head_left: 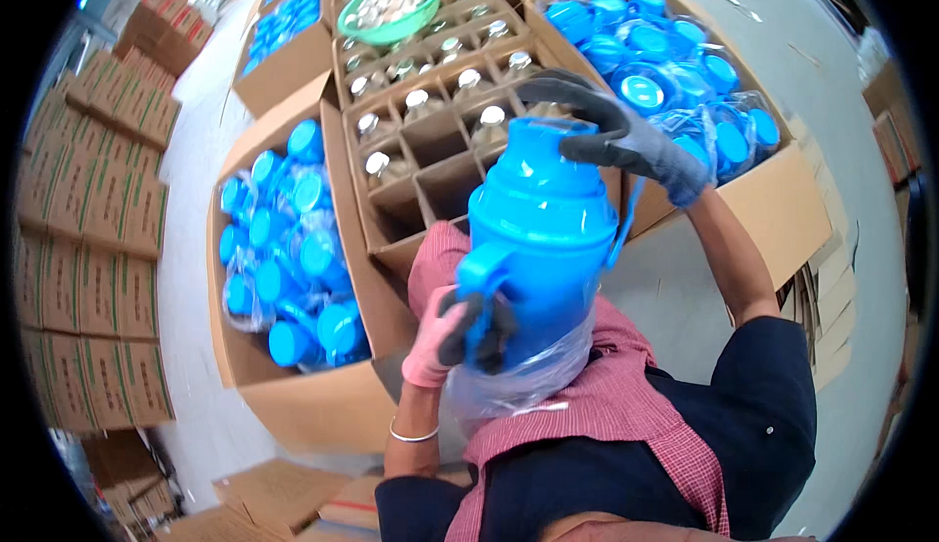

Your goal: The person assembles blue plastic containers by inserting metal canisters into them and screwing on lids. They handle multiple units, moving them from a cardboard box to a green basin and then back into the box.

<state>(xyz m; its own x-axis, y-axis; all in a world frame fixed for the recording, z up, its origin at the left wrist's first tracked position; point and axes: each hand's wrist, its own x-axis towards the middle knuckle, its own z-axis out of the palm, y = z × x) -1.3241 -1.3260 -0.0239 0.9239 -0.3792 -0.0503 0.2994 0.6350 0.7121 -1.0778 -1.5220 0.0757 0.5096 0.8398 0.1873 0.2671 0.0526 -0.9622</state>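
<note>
A blue plastic thermos flask (538,204) stands upright against my lap, tilted slightly, with clear plastic film (528,381) around its lower part. My left hand (460,337), in a pink and dark glove, is closed round the flask's side handle. At the top, my right hand (626,131), in a grey glove, grips the flask's neck, its thumb on the near side and its fingers reaching over the far side. The fingers partly hide the flask's mouth. Just beyond is a divided carton (391,239) with silvery-capped glass liners (419,104) in several compartments.
Open cartons of blue flasks in plastic film stand at left (293,219) and right (650,48). A green basin (396,28) of small pale pieces sits on the divided cartons. Stacked cartons (88,278) line the far left, and flattened cardboard (279,493) lies at lower left.
</note>
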